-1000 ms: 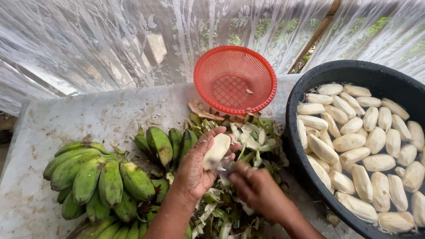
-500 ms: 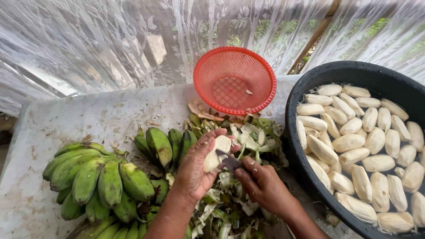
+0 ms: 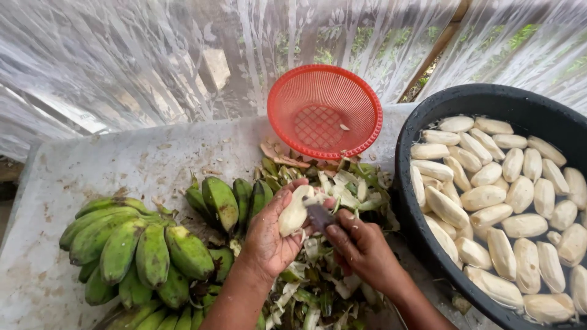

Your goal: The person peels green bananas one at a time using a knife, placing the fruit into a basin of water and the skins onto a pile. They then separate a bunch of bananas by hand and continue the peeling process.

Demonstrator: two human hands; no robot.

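Observation:
My left hand [image 3: 269, 235] grips a pale peeled banana [image 3: 294, 212] over a heap of green peels [image 3: 318, 275]. Close on its right, my right hand [image 3: 361, 247] holds a small knife [image 3: 318, 215] with the blade laid against the banana's upper side. Bunches of green unpeeled bananas [image 3: 140, 247] lie to the left of my hands. On the right stands a big black basin [image 3: 489, 98] of water holding several peeled bananas [image 3: 489, 195].
A red plastic colander [image 3: 324, 110] leans tilted at the back of the grey table [image 3: 122, 165], against a white lace curtain [image 3: 153, 55]. A wooden pole [image 3: 434, 52] rises behind the basin. Peels spread from the colander down to the front edge.
My right hand has moved up along the banana, carrying the knife from its lower end to its upper part. The left hand has turned the banana slightly.

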